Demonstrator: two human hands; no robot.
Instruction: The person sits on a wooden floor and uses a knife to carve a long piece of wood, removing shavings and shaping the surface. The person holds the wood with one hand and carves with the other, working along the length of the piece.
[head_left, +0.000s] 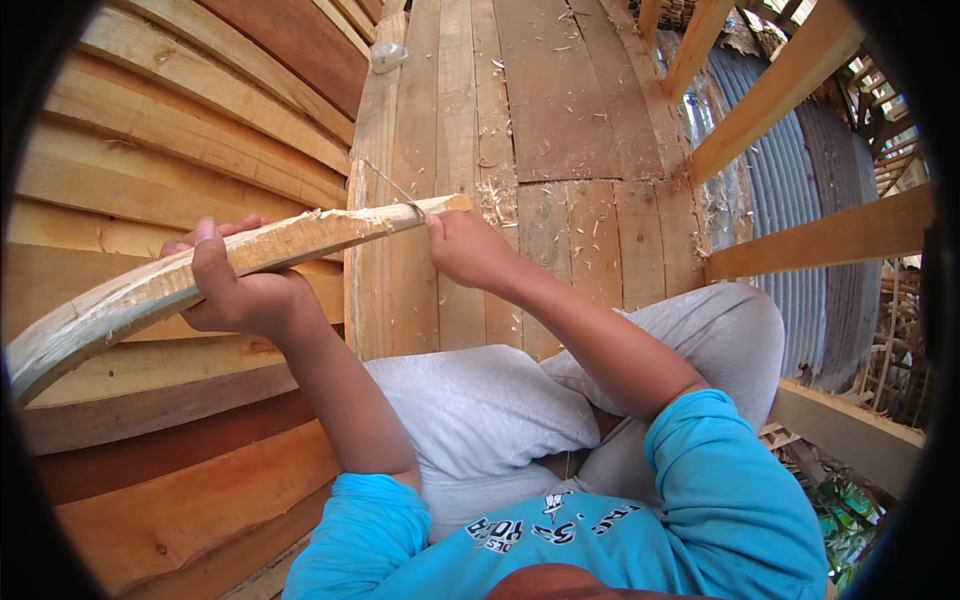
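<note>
Above plank flooring, left fingers grip a stick; right fingers clench a blade.

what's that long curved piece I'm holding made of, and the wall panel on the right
The curved piece looks like raw, unfinished wood: pale, rough, with splintered fibres along its edge. The wall panel seems to be corrugated metal sheet, grey with regular ridges.

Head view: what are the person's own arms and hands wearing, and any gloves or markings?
Both hands are bare: no gloves, rings or watch on the left hand or right hand. The forearms are bare too. Bright turquoise sleeves are pushed up to about the elbows, part of a top with white printed lettering on the chest.
</note>
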